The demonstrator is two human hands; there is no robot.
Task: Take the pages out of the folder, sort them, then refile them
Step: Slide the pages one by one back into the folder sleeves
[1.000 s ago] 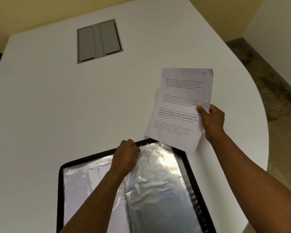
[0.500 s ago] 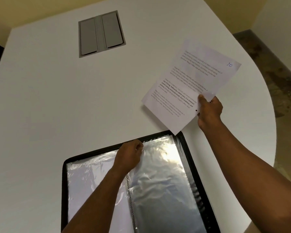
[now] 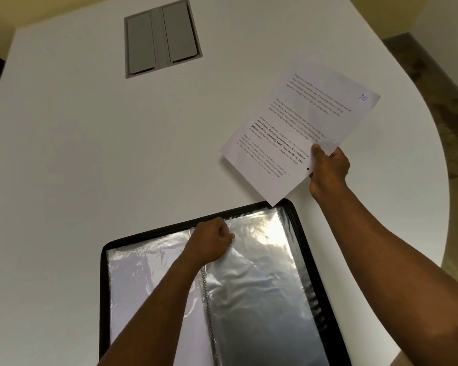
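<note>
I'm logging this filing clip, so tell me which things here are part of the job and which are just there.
Part of the job:
- page marked 10, pinched by the right hand
- open black folder with clear sleeves
- left hand, gripping a sleeve's top edge

Just there:
- grey hatch set in the white table

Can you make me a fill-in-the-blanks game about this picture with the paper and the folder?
1. The right hand holds a page with the handwritten number ____.
2. The folder lies ____ on the white table.
3. The left hand pinches a clear plastic ____.

Missing words: 10; open; sleeve
</note>
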